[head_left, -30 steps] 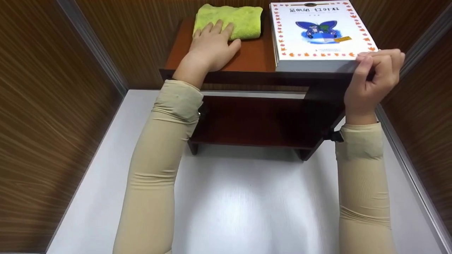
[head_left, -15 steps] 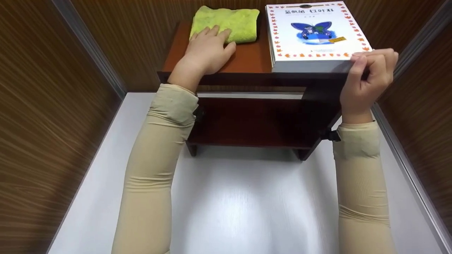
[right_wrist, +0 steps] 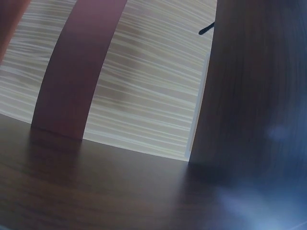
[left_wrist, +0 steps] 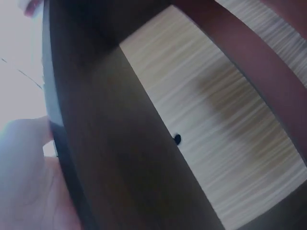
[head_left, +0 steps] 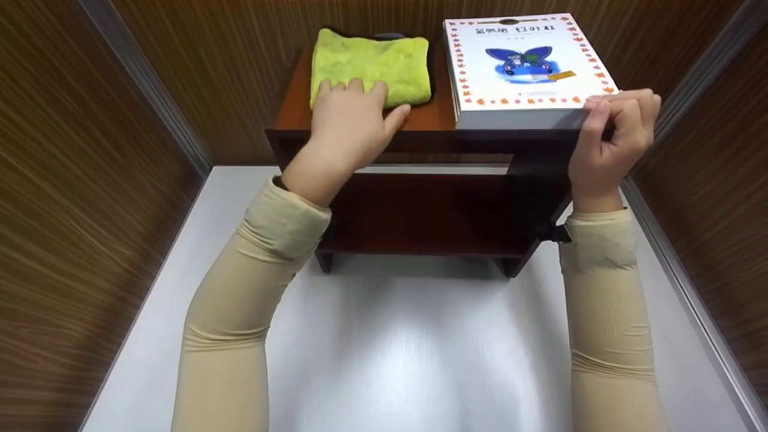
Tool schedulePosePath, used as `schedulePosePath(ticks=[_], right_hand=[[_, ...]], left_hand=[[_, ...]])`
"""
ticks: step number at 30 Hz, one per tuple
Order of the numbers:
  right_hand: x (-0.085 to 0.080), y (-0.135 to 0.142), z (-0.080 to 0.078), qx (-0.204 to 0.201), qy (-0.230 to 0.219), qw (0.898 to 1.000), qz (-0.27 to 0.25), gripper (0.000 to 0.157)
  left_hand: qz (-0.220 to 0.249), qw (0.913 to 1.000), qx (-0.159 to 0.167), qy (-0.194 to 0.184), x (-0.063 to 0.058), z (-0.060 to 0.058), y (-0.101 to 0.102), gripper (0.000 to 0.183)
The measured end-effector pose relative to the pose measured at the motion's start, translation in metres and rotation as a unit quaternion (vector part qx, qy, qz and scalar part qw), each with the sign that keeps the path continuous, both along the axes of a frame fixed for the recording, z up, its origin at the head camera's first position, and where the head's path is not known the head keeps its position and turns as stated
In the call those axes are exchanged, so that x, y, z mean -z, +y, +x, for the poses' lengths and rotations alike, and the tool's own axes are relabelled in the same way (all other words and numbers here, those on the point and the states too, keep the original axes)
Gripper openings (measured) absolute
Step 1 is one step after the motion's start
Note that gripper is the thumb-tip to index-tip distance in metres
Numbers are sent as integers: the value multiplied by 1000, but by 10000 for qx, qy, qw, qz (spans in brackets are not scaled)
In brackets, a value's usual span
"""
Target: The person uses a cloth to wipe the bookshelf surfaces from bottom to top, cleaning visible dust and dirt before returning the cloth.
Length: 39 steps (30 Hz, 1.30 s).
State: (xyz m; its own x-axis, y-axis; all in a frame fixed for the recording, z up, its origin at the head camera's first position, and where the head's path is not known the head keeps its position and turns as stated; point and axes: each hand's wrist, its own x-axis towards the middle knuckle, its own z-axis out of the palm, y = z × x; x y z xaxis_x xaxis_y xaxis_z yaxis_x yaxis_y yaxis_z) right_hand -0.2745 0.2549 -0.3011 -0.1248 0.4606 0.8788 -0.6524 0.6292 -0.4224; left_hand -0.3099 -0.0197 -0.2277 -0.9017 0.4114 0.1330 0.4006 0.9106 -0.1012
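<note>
In the head view my left hand (head_left: 349, 129) lies on a folded yellow-green cloth (head_left: 373, 67), its fingertips on the near edge and the thumb spread aside. The cloth rests on the left part of the reddish-brown shelf top (head_left: 443, 117). To its right sits a stack of books (head_left: 519, 120) with a white cover showing a blue butterfly. With curled fingers and thumb, my right hand (head_left: 615, 138) holds the stack's front right corner. The left wrist view shows part of the left hand (left_wrist: 29, 182) beside the dark shelf edge; the right wrist view shows no hand.
A lower shelf board (head_left: 420, 210) spans the unit's legs. Wood-grain walls (head_left: 108, 198) enclose both sides and the back, above a white floor (head_left: 396, 342). Behind the cloth, a dark rounded thing (head_left: 390, 36) shows only partly.
My left hand has drawn the cloth toward the shelf's front edge, uncovering a dark thing behind it. The right hand stays at the books' corner, while the whole head view has shifted slightly.
</note>
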Motion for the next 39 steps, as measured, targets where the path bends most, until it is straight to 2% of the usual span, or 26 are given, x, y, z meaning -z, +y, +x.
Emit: schedulePosePath(ticks=[8,15,19,22,26,30,35,39], right_hand=[[1,1,-2,28,67,10000,-28,31],[2,2,-2,62,79,9999,-18,31],[2,3,-3,36,129,9999,-23,31],[2,3,-4,22,139,9999,-22,31],[3,2,-5,11,158,9999,-10,31],[3,1,-6,1,177,9998,-11,30],[3,3,-6,3,168,9999,-28,31],[4,4,-5,28,134,9999,-28,31]], left_hand=[[-178,9968,216,754,8,21,0,60],[-402,9809,637,1791,20,48,2,58],[-423,9777,666,1948,24,55,4,58],[-574,9810,585,1756,26,57,5,64],[-858,9880,395,1219,25,59,7,73],[-1059,9921,258,617,18,59,8,77],[-1004,9946,261,-1,8,54,11,80],[-833,9955,325,-325,3,46,11,83]])
